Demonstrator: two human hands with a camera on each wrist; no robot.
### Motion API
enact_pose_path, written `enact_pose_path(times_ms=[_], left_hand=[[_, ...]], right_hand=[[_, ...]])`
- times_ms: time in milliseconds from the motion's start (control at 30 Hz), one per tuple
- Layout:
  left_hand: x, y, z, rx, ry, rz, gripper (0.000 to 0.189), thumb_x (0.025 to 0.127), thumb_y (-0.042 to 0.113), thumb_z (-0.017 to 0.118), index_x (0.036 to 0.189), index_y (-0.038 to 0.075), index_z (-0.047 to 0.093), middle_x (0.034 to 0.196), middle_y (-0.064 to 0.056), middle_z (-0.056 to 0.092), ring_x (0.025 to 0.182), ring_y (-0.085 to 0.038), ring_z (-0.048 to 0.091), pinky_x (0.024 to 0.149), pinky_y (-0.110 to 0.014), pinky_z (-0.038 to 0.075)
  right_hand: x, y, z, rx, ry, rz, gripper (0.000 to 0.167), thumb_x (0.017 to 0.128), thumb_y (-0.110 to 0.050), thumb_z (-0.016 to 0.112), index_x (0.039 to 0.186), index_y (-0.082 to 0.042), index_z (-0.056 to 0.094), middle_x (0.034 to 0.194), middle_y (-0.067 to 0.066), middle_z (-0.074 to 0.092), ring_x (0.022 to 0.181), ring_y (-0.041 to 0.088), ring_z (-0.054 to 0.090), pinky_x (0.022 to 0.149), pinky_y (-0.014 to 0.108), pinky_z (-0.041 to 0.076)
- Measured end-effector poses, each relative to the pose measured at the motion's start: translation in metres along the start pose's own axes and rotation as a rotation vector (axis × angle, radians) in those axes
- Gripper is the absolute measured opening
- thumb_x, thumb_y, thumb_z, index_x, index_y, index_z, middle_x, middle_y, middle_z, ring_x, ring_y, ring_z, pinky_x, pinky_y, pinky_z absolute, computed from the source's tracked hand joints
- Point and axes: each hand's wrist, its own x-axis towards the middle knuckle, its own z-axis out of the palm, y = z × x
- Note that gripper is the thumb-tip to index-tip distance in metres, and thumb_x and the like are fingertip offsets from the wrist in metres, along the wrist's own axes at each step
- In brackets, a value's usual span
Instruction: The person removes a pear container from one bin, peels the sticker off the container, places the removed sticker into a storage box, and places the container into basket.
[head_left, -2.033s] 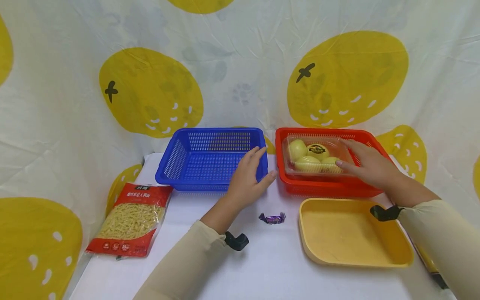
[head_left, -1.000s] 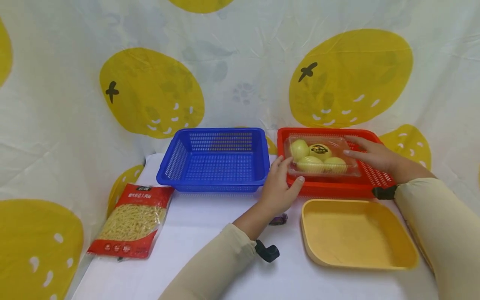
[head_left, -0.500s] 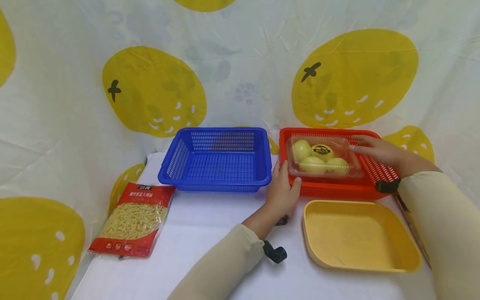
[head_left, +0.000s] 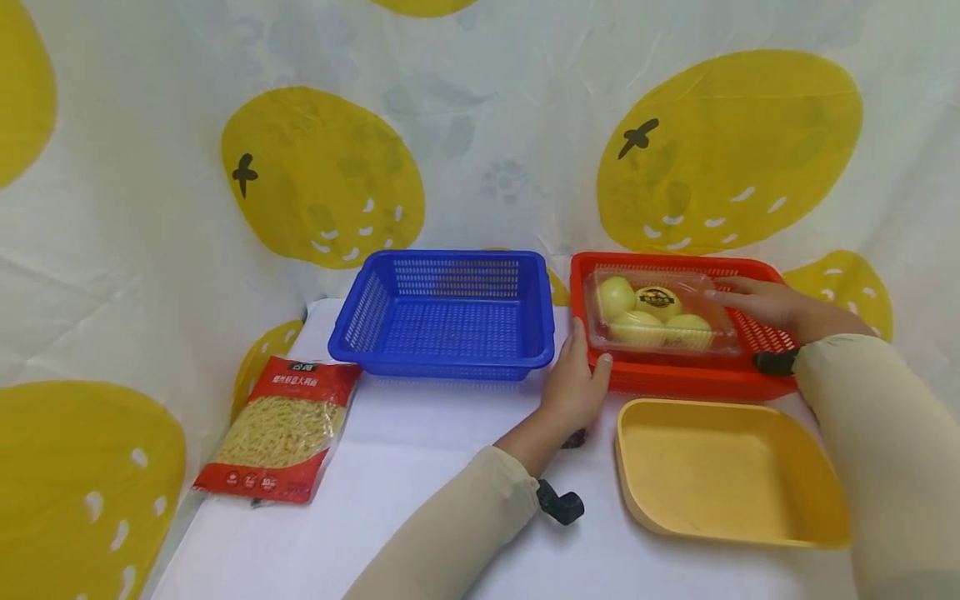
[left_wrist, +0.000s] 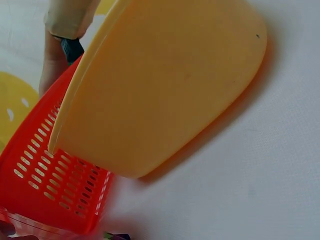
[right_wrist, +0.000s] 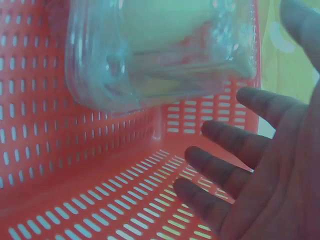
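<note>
A clear plastic box [head_left: 723,333] of several round yellow-green fruits [head_left: 636,329] rests in the red basket [head_left: 675,382], tilted in the right wrist view. My left hand [head_left: 576,387] is at the basket's left side, fingers extended and thumb apart. Its fingertips [left_wrist: 20,237] barely show in the left wrist view's lower corner. My right hand [head_left: 768,302] reaches over the basket at the box's right end. In the right wrist view its fingers [right_wrist: 235,142] are spread and grip nothing, apart from the box. A purple-wrapped candy [head_left: 576,438] is mostly hidden behind my left wrist.
A blue basket [head_left: 442,364] stands left of the red one. The yellow tray [head_left: 712,475] sits in front of the red basket. A red bag of spiral pasta [head_left: 285,429] lies at the left table edge. A fruit-print cloth [head_left: 525,125] hangs behind.
My left hand has moved right, from beside the blue basket to the red basket's left side. My right hand has drawn back slightly from the box's right end. The head view has shifted slightly.
</note>
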Motion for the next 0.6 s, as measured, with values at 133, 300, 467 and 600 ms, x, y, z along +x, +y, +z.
enact_pose_path(times_ms=[133, 300, 467, 600], left_hand=[[0.002, -0.001, 0.003, 0.001, -0.008, -0.003, 0.075, 0.113, 0.038, 0.050, 0.174, 0.019, 0.011, 0.176, 0.002, 0.027, 0.158, -0.018, 0.034, 0.126, -0.042, 0.033], [0.003, -0.004, 0.004, 0.010, -0.021, -0.005, 0.075, 0.114, 0.039, 0.049, 0.174, 0.020, 0.008, 0.176, 0.003, 0.025, 0.157, -0.018, 0.035, 0.125, -0.042, 0.034], [0.004, -0.005, 0.004, 0.020, -0.042, 0.002, 0.075, 0.114, 0.039, 0.047, 0.174, 0.021, 0.006, 0.177, 0.004, 0.023, 0.157, -0.018, 0.034, 0.126, -0.042, 0.033], [0.005, -0.004, 0.004, 0.031, -0.056, -0.001, 0.075, 0.114, 0.039, 0.046, 0.174, 0.023, 0.004, 0.177, 0.004, 0.024, 0.157, -0.018, 0.036, 0.126, -0.041, 0.033]], right_hand=[[0.004, 0.000, 0.001, 0.021, -0.019, 0.002, 0.097, 0.110, -0.061, 0.044, 0.166, 0.007, 0.003, 0.162, 0.045, 0.013, 0.144, 0.068, 0.015, 0.110, 0.088, 0.015], [0.010, 0.002, 0.005, 0.011, -0.032, -0.013, 0.098, 0.110, -0.061, 0.043, 0.167, 0.004, -0.002, 0.162, 0.046, 0.011, 0.143, 0.068, 0.015, 0.109, 0.089, 0.013], [0.015, 0.005, 0.011, 0.053, -0.084, -0.001, 0.100, 0.110, -0.063, 0.039, 0.165, -0.002, -0.016, 0.165, 0.045, -0.002, 0.145, 0.071, 0.005, 0.109, 0.090, 0.008], [0.022, 0.008, 0.015, 0.125, -0.141, -0.009, 0.097, 0.112, -0.061, 0.035, 0.161, -0.005, -0.027, 0.166, 0.037, -0.024, 0.147, 0.069, -0.011, 0.110, 0.089, 0.000]])
